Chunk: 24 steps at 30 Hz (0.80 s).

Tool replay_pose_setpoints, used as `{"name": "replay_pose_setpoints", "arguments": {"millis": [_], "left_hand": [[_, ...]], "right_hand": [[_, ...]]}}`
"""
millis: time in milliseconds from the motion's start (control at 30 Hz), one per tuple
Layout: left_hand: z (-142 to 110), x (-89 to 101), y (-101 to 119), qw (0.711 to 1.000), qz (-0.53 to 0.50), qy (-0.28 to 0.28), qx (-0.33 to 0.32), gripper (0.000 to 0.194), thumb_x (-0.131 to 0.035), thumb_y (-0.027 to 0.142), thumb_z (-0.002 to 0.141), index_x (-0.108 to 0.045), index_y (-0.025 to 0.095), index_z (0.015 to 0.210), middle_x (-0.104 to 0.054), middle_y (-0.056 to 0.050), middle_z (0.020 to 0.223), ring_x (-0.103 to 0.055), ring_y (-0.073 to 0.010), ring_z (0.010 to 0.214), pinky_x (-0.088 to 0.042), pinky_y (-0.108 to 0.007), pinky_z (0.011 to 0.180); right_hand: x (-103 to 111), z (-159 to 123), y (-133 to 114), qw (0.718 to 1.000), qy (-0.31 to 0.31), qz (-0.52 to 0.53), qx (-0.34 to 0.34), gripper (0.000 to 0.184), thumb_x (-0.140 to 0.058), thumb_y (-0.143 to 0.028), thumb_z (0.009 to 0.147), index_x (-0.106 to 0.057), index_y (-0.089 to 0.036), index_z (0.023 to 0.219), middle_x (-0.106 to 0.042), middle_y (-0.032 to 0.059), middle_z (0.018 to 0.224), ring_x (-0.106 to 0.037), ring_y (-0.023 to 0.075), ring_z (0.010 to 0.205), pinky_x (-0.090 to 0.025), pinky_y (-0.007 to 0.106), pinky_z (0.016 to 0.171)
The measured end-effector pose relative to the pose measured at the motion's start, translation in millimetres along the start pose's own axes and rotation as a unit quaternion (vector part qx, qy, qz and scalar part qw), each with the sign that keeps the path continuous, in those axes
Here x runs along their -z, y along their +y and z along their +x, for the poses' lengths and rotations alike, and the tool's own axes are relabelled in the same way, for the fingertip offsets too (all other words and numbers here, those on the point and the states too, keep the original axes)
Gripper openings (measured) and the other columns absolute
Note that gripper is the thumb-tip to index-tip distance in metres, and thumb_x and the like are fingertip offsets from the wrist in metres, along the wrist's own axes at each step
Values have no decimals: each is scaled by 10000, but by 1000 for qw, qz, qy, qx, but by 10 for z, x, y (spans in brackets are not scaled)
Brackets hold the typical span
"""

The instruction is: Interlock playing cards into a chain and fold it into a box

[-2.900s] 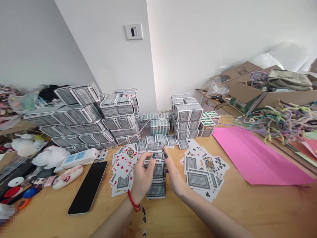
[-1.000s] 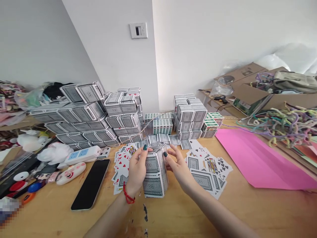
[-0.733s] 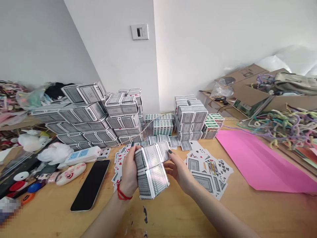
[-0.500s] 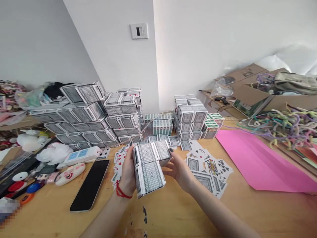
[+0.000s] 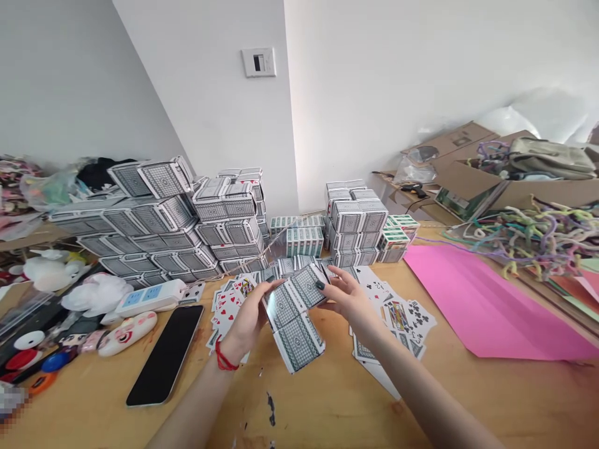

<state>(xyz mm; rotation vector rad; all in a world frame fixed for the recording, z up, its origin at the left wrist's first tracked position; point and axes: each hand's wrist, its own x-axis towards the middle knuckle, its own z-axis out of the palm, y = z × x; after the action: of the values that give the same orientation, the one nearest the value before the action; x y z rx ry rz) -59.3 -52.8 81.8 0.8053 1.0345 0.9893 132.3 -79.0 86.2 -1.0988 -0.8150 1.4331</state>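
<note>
Between my hands is a block of folded playing cards, made of joined cubes with grey-green patterned card backs outward. It is tilted above the wooden table. My left hand grips its left side, thumb near the top edge, other fingers hidden behind it. My right hand closes on the upper right cube, thumb on its face and fingers at the far edge. Loose heart cards lie to the left under my wrist. More loose cards, some face up, spread under my right forearm.
Stacked card blocks stand at the back left and back centre-right, with green-and-white card boxes between. A phone, power strip and small toys lie left. Pink paper, pipe cleaners and a cardboard box are right.
The card block has turned from upright to tilted, its patterned faces swinging toward me. My right hand has shifted from its side to grip the upper right cube.
</note>
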Motion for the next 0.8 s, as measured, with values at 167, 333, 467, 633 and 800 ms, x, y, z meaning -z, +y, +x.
{"name": "replay_pose_setpoints", "arguments": {"millis": [167,333,467,633,800], "left_hand": [[-62,70,138,965,210,-125,-96,391,-589,347,745,-568,229,1118,-566,-37,1183,-496,-224,1089,-401,-285,869],[-97,39,130,924,309,-156,-160,551,-628,397,713,-466,261,1223,-484,-58,1268,-456,-249,1122,-365,-344,937],[-96,13,104,914,308,-172,-201,600,-617,445,708,-437,250,1246,-456,-79,1280,-471,-260,1094,-380,-359,925],[-110,-6,96,910,293,-184,-227,626,-610,471,701,-432,251,1260,-438,-84,1309,-425,-288,1156,-360,-375,956],[-183,-56,116,901,308,-177,-251,577,-604,445,714,-456,263,1242,-434,-82,1302,-411,-288,1168,-351,-383,962]], "right_hand": [[17,-52,-94,990,-62,-108,58,673,-703,-311,626,-406,-275,1229,-468,95,1230,-579,205,928,-497,372,785],[21,-105,-119,975,-140,-153,81,706,-709,-278,632,-383,-283,1257,-521,82,1174,-572,210,951,-484,383,821],[26,-106,-142,972,-161,-144,93,572,-662,-323,691,-445,-276,1218,-546,69,1148,-554,211,987,-463,392,857],[12,-93,-162,979,-145,-116,86,491,-624,-351,723,-485,-258,1185,-554,73,1138,-557,202,976,-464,390,844],[-39,-145,-201,981,-141,-116,73,524,-646,-327,701,-487,-245,1193,-597,62,1053,-569,203,952,-470,375,822]]}}
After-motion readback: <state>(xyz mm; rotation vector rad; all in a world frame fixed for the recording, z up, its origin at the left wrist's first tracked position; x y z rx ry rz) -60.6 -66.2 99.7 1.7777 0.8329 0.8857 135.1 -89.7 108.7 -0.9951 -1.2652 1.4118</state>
